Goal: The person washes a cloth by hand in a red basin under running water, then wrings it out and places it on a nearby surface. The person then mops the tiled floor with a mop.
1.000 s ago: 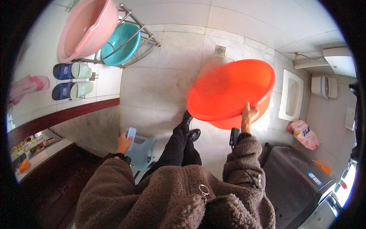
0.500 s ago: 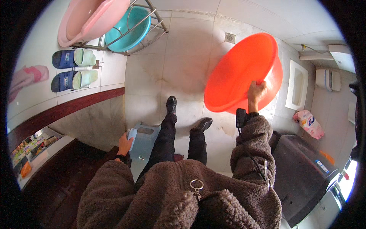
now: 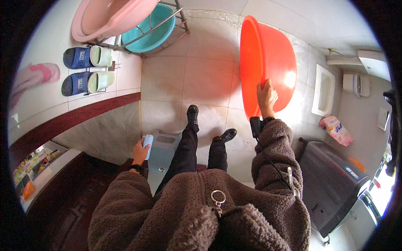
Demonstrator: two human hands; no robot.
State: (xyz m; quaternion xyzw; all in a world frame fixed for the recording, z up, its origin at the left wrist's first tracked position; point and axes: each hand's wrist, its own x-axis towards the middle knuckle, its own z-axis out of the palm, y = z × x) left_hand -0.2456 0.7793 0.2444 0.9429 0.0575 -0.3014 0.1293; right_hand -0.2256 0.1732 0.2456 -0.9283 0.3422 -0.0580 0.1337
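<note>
A large orange-red basin (image 3: pixel 278 62) is tipped up on its side, its open face turned to the left. My right hand (image 3: pixel 267 98) grips the near part of its rim, fingers closed over the edge. My left hand (image 3: pixel 141 151), low at the left, is closed round a light-blue, flat, oblong piece (image 3: pixel 147 146); its exact kind does not show. Just beside that hand stands a pale grey-blue plastic thing (image 3: pixel 164 152) with a slot in its top, partly hidden by my leg. Whether the oblong piece is joined to it, I cannot tell.
At the far left a metal rack (image 3: pixel 184 21) holds a pink basin (image 3: pixel 100 21) and a turquoise basin (image 3: pixel 153 31). Blue and green slippers (image 3: pixel 77 83) hang on the wall. On the right are a squat toilet (image 3: pixel 324 90), a pink package (image 3: pixel 336 130) and a dark grey bulky box (image 3: pixel 331 184).
The red basin has turned more upright onto its edge, its open face now narrower. My right hand has shifted slightly left with its rim. The left hand keeps its hold on the light-blue piece.
</note>
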